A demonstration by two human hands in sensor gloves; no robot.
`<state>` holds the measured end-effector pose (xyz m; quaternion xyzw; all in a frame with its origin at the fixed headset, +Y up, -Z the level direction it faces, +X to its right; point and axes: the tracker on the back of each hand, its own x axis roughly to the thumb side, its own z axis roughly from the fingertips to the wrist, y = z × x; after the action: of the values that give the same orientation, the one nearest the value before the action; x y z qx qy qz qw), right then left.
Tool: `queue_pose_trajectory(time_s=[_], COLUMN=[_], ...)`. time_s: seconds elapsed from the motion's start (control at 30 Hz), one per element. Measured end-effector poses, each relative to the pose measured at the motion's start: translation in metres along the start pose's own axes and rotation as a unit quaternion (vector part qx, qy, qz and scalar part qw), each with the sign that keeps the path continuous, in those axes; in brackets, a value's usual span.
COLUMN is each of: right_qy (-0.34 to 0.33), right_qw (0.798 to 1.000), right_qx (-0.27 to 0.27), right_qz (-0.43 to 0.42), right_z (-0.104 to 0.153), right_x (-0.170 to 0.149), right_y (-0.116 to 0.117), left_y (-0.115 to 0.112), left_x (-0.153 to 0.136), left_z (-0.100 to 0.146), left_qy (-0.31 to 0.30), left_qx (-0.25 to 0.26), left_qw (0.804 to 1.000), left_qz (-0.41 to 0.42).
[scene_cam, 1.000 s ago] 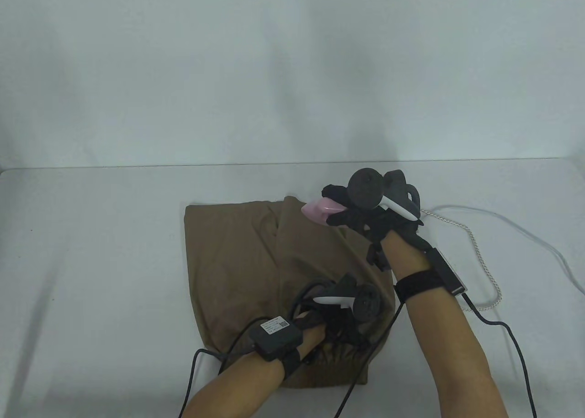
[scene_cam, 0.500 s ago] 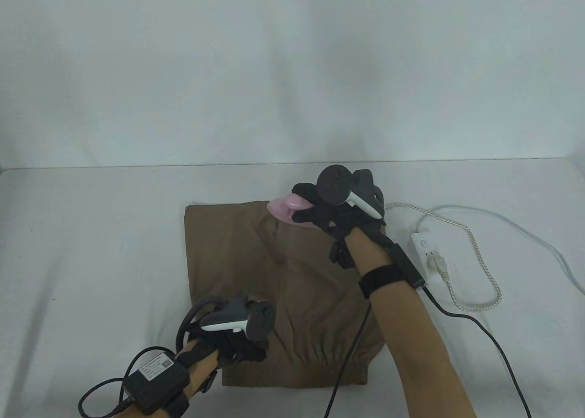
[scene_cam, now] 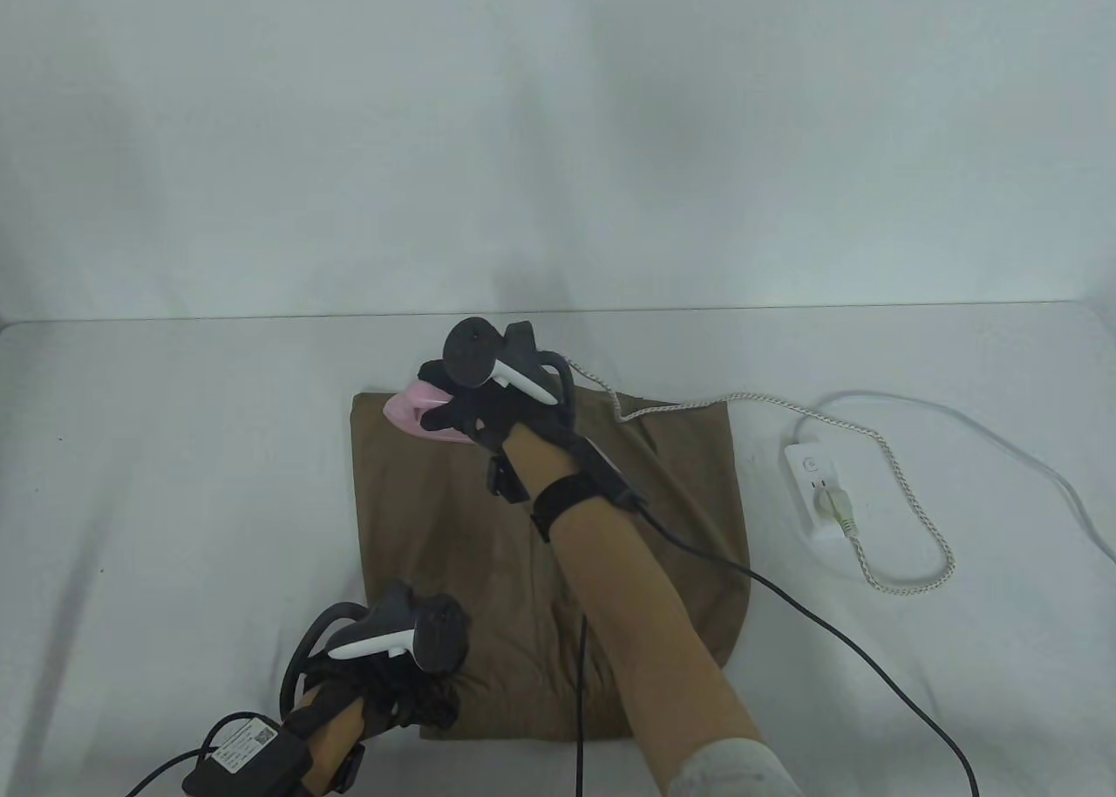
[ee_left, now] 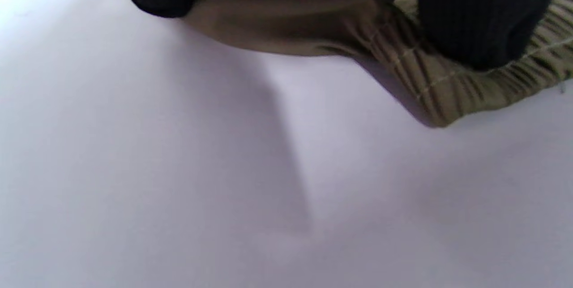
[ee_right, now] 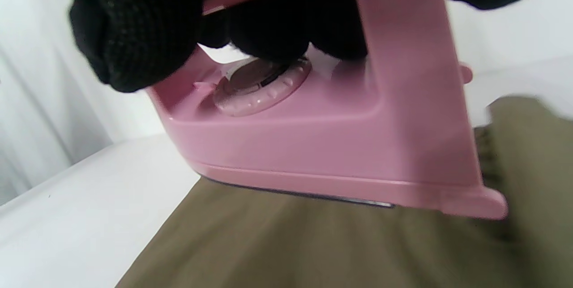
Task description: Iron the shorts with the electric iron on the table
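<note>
Olive-brown shorts (scene_cam: 488, 535) lie flat on the white table (scene_cam: 174, 500), waistband toward the near edge. My right hand (scene_cam: 475, 400) grips the handle of a pink electric iron (scene_cam: 414, 412), whose soleplate rests on the far left corner of the shorts. In the right wrist view the iron (ee_right: 322, 144) sits flat on the fabric (ee_right: 313, 243) with my gloved fingers (ee_right: 134, 32) wrapped round its handle. My left hand (scene_cam: 410, 692) presses on the near left corner of the shorts; the left wrist view shows its fingers (ee_left: 474, 15) on the gathered waistband (ee_left: 452, 86).
A white power strip (scene_cam: 815, 492) lies right of the shorts with the iron's braided cord (scene_cam: 907, 483) plugged in and looped beside it. The cord runs across the far edge of the shorts. Black glove cables (scene_cam: 837, 640) trail over the table's near right.
My right hand has slid the iron leftward along the far edge of the shorts, from the right side to the left corner. My left hand has shifted left along the waistband to the near left corner.
</note>
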<state>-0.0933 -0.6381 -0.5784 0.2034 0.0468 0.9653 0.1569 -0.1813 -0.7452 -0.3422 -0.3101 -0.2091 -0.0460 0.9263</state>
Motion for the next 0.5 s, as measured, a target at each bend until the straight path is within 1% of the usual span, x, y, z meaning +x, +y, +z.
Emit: queue_pose_trajectory(time_s=[0.13,0.27,0.4,0.5], right_qy=[-0.004,-0.004,0.0,0.003], right_qw=[1.0,0.999,0.998,0.998], right_qx=[0.026,0.047,0.059,0.061], right_qz=[0.012,0.011,0.018,0.01], right_z=[-0.019,-0.031,-0.036,-0.036], right_x=[0.015,0.02,0.016,0.009], right_y=[0.024,0.038,0.045,0.044], left_y=[0.001,0.002,0.003,0.004], left_x=[0.0,0.0,0.001,0.003], left_z=[-0.001,-0.002,-0.002,-0.002], left_qy=[-0.002,-0.003,-0.002,0.002], left_qx=[-0.005,-0.008,-0.009,-0.009], left_qw=[1.0,1.0,1.0,1.0], left_qz=[0.005,0.0,-0.003,-0.014])
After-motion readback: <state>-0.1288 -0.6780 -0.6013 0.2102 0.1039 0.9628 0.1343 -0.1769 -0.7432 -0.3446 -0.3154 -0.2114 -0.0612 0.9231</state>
